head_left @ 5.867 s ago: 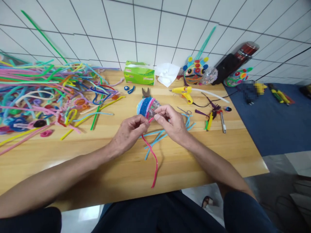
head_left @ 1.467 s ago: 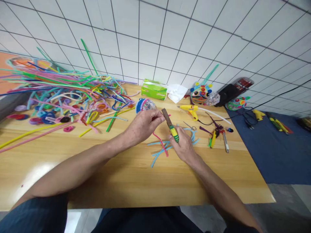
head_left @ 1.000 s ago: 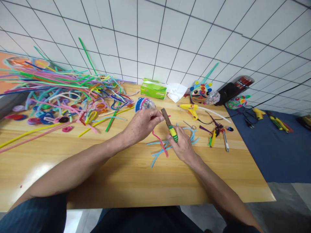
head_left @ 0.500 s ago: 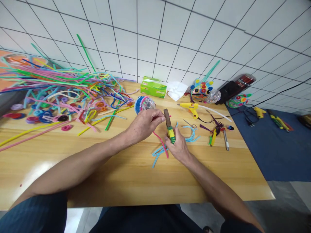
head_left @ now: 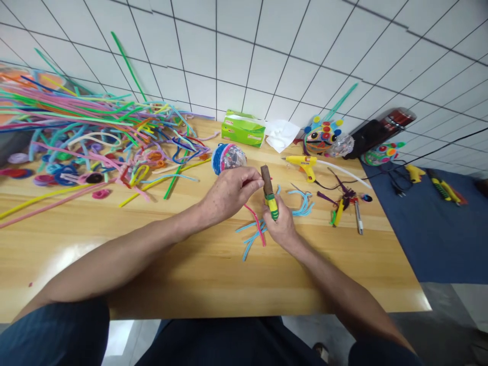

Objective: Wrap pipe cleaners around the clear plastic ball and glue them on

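My right hand [head_left: 281, 222] is wrapped round the yellow-green handle of a tool with a brown, rusty-looking head [head_left: 269, 190], held upright. Just left of that head, the thumb and fingers of my left hand [head_left: 232, 195] are pinched together; what they hold is too small to make out. Behind my left hand sits a clear ball wound with blue and pink [head_left: 229, 157]. A pink-red pipe cleaner [head_left: 258, 223] lies between my hands, across several light blue pieces [head_left: 249, 244]. More light blue pieces [head_left: 303, 203] lie right of my right hand.
A large heap of coloured pipe cleaners [head_left: 95, 127] covers the left. At the back stand a green tissue box [head_left: 243, 129] and a decorated ball [head_left: 322, 137]. A yellow glue gun [head_left: 303, 162], a cutter knife [head_left: 359, 217] and a dark flask [head_left: 381, 132] are on the right.
The whole view has shifted slightly. The tool in my right hand stands a little differently beside my left fingertips; both hands keep nearly the same pose.
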`<state>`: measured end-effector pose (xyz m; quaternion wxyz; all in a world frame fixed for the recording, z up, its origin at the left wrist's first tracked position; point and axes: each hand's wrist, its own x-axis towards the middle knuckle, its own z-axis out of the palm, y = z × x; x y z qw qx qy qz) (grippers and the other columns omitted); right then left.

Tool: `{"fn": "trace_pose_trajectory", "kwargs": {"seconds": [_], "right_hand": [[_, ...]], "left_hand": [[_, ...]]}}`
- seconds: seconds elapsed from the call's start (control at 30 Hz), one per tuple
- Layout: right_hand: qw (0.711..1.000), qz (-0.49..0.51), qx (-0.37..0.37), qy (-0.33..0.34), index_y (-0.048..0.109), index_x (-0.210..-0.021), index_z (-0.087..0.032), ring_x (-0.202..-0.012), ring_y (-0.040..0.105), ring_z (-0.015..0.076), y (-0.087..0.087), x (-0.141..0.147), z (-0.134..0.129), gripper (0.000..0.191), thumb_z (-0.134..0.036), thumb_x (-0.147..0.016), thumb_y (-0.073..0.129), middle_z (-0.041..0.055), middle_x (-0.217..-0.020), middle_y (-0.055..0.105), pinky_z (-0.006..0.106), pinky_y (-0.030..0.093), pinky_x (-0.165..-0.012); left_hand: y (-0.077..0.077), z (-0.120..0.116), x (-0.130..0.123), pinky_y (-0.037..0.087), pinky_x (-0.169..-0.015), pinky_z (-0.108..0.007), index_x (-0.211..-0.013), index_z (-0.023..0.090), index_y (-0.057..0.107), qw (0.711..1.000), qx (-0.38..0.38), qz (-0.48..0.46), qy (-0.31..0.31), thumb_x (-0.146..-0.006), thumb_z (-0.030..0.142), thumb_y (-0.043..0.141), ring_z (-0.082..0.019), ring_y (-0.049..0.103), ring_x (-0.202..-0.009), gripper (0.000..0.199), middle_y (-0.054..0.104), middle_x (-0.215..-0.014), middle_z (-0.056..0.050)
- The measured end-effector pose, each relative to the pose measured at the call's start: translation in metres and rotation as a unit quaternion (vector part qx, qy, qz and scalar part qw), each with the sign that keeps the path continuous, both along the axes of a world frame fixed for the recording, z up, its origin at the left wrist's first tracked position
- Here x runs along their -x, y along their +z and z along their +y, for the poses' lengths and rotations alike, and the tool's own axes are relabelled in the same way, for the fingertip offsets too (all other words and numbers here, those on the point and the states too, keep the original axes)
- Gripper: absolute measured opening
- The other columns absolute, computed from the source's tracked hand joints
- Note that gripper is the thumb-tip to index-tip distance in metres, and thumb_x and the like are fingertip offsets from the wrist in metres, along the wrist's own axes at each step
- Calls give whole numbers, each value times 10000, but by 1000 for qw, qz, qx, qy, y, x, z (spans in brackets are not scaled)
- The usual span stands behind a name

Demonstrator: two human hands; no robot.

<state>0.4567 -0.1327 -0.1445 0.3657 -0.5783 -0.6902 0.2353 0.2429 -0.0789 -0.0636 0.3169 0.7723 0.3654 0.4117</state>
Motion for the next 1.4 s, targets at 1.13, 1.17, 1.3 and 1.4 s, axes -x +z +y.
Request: {"fn": "trace_pose_trajectory", "kwargs": {"seconds": [1.13, 1.17, 1.3, 1.4], "right_hand": [[971, -233, -45, 39, 762, -1288, -225, -886, 774, 300, 55, -20, -1, 332, -416, -1106, 559, 119, -985, 847, 368, 519, -746], [968, -245, -49, 33, 764, -1325, -227, -878, 783, 299, 58, -20, -3, 352, -422, -1111, 563, 120, -993, 860, 364, 507, -728], [954, -296, -57, -6, 768, -1403, -222, -832, 793, 303, 67, -21, -12, 404, -425, -1104, 588, 140, -983, 881, 372, 482, -698], [960, -279, -28, -12, 803, -1326, -231, -796, 773, 297, 75, -27, -13, 373, -415, -1079, 592, 130, -946, 872, 378, 480, -700]], "left_hand": [[5, -3, -3, 336, -621, -274, -779, 199, 581, 997, 47, -43, 44, -1021, 331, 594, -121, 417, -629, 276, 500, -666, 46], [6, -4, -3, 336, -620, -274, -776, 199, 578, 997, 47, -48, 44, -1019, 334, 594, -120, 412, -629, 279, 495, -665, 46], [7, -5, -3, 327, -609, -275, -770, 201, 576, 995, 52, -69, 42, -1019, 361, 591, -121, 392, -624, 296, 468, -657, 48], [6, -1, -2, 337, -603, -280, -758, 211, 558, 993, 64, -93, 39, -1024, 398, 613, -122, 388, -615, 329, 460, -657, 50]]}}
